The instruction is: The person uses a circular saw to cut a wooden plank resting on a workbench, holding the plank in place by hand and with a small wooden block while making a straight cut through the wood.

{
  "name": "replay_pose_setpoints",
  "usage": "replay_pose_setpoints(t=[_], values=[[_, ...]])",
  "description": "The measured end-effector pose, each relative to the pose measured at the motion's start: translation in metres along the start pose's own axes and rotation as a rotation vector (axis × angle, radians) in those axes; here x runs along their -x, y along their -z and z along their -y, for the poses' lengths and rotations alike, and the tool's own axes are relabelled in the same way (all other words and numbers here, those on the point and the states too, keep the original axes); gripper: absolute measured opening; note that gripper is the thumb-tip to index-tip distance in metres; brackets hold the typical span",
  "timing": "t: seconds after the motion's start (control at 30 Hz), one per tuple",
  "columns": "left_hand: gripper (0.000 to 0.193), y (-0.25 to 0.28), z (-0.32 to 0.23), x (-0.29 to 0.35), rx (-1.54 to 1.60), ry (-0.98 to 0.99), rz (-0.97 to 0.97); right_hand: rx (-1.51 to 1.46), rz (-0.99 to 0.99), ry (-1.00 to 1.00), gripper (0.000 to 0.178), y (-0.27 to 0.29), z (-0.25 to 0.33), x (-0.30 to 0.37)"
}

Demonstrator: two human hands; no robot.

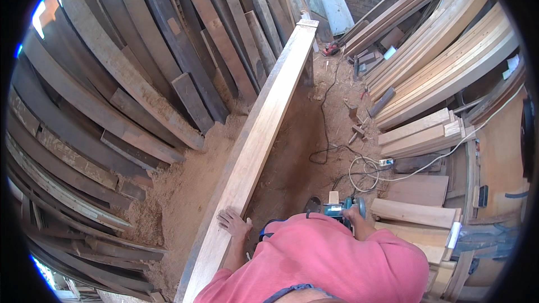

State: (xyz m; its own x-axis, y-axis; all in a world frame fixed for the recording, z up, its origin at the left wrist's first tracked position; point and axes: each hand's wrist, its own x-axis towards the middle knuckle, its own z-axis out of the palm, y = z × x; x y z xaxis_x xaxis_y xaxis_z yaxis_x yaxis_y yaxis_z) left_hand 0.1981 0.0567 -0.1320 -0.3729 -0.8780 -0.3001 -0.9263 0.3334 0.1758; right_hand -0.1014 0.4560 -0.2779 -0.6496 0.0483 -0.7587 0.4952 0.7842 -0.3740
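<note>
My left hand [234, 224] lies on the top face of a long pale wooden plank [264, 129], its fingers spread and holding nothing. The plank runs from the lower edge of the view up to a support at the far end, and a darker board edge shows along its left side. Down by my right side, my right hand [352, 214] is closed around a teal power tool [334, 209] with a round grey part. Its exact kind is not clear from here, and my body in a pink shirt hides part of it. A small wood block [334, 197] sits just beyond the tool.
Dark boards [185, 33] lean in rows along the left. Lighter planks [443, 73] stand stacked at the right. A white cable [432, 163] and a black cord [324, 118] trail over sawdust-covered ground. A red power tool [331, 49] lies near the plank's far end.
</note>
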Motion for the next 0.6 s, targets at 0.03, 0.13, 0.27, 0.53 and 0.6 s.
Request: replay_pose_setpoints(t=[0.03, 0.13, 0.27, 0.53, 0.6], values=[[0.111, -0.002, -0.011, -0.009, 0.008, 0.008, 0.01, 0.012, 0.019, -0.028, 0.022, 0.008, 0.004, -0.007], [0.11, -0.003, -0.055, -0.036, 0.004, -0.037, 0.067, 0.027, 0.035, -0.069, 0.022, 0.031, 0.018, -0.016], [0.109, 0.002, -0.125, -0.071, -0.039, -0.193, 0.163, -0.092, -0.01, -0.088, 0.024, 0.041, 0.023, -0.033], [0.109, -0.014, -0.22, -0.15, -0.138, -0.404, 0.113, 0.149, 0.033, -0.055, 0.057, 0.052, 0.026, -0.046], [0.11, -0.014, -0.244, -0.175, -0.158, -0.421, 0.097, 0.255, -0.018, 0.003, 0.066, 0.052, 0.036, -0.064]])
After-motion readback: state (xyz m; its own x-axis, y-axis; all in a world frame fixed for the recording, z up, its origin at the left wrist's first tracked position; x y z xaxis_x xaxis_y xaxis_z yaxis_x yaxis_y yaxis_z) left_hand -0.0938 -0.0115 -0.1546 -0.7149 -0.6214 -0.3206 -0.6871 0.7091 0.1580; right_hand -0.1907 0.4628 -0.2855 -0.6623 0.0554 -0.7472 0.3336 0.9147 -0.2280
